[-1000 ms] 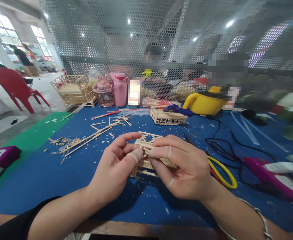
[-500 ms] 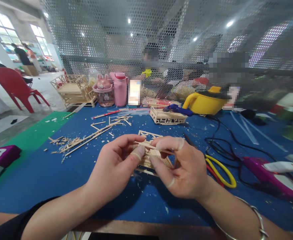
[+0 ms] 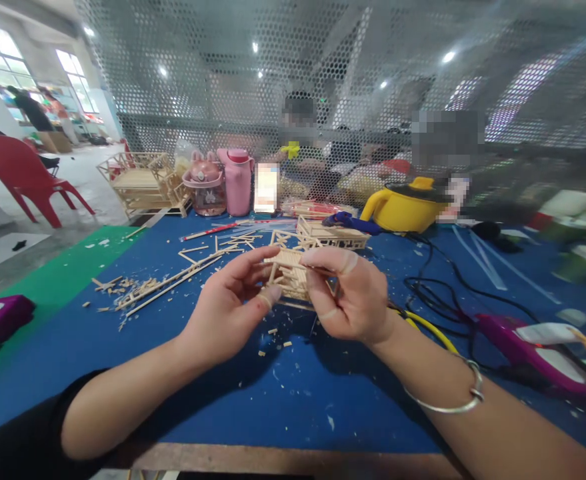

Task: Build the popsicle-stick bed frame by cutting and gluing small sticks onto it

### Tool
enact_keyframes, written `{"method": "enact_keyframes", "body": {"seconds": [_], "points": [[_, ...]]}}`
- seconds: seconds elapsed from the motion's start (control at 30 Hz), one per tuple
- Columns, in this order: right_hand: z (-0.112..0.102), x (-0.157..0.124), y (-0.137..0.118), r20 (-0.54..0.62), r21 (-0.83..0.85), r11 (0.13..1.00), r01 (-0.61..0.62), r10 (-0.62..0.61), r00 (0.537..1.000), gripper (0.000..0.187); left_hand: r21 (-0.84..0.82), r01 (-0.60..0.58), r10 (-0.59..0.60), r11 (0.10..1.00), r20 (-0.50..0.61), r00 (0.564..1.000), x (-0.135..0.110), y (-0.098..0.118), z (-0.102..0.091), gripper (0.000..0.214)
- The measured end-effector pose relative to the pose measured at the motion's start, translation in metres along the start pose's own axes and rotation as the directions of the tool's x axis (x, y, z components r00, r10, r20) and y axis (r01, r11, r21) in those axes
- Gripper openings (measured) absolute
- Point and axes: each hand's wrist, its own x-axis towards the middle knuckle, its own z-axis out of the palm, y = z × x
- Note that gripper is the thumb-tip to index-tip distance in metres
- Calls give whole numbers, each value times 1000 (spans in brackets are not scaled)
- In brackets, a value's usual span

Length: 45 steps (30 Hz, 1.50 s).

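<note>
Wooden stick frame point(image 3: 289, 275) now raised clear of the blue table mat point(image 3: 293, 393), higher than before. Left hand point(image 3: 227, 310) and right hand point(image 3: 357, 300) pinch its two sides between thumb and fingertips.

Craft workshop: stick models point(image 3: 143, 181), offcuts point(image 3: 137, 290).

Front strip of blue surface point(image 3: 293, 400) open, few chips. Centre blocked: left hand point(image 3: 227, 303), right hand point(image 3: 355, 297), grip closed on stick model point(image 3: 289, 270). Left: stick scraps point(image 3: 143, 290). Right: black cables point(image 3: 425, 283), purple glue gun point(image 3: 520, 341). Far: stick frame point(image 3: 333, 235), yellow pot point(image 3: 403, 208), pink bottle point(image 3: 237, 183), mesh screen point(image 3: 323, 80).
</note>
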Motion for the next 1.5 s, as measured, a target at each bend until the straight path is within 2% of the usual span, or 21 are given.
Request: {"method": "enact_keyframes", "body": {"seconds": [0.1,0.17,0.23,0.37,0.5,0.57,0.6,0.67,0.73,0.83,0.97,1.07,1.17,1.27,1.37,1.4,1.5], "points": [[8,-8,15,187,-3,999,49,-47,981,35,232,-26,4,972,93,996,8,-20,-20,49],[12,-17,20,315,26,1000,-12,3,949,38,386,-46,-11,921,144,990,9,-31,-31,46],[15,-27,23,374,42,993,-108,85,923,42,417,-51,-25,908,175,984,8,-36,-38,52],[17,-33,23,361,36,954,-296,264,895,48,374,-19,-67,927,217,974,4,-40,-36,56],[7,-22,17,238,8,975,-222,214,947,32,403,-54,-16,914,169,985,5,-41,-30,40],[-3,-16,11,270,-25,977,-213,212,939,18,426,-83,28,901,134,991,8,-40,-29,30],[-7,-14,7,362,-55,972,-230,234,902,11,434,-85,39,897,114,993,10,-39,-29,25],[-12,-14,3,565,-164,958,-235,286,774,7,439,-74,52,896,62,997,14,-36,-28,19],[-10,-20,2,665,-293,935,-199,349,661,10,421,-68,68,905,15,998,18,-34,-26,18],[2,-30,6,679,-419,892,-173,434,593,16,399,-70,80,914,-9,997,21,-33,-25,19],[9,-31,15,711,-439,871,-223,488,506,19,427,-79,87,901,1,996,21,-36,-26,20],[7,-27,15,721,-423,868,-261,497,483,22,432,-71,80,899,-3,997,22,-38,-28,17],[10,-24,5,673,-396,846,-356,531,515,23,387,-69,81,919,-13,997,23,-38,-28,14],[20,-21,-11,609,-347,806,-480,582,539,34,342,-85,89,936,4,996,24,-36,-25,13],[21,-15,-19,615,-285,815,-505,560,556,24,300,-99,97,949,20,995,24,-35,-23,20],[18,-13,-18,670,-228,838,-496,504,545,19,286,-95,95,953,14,995,24,-35,-23,24],[1,-9,-5,858,-13,867,-498,266,440,16,285,-72,81,956,-18,997,24,-39,-25,35]]}}
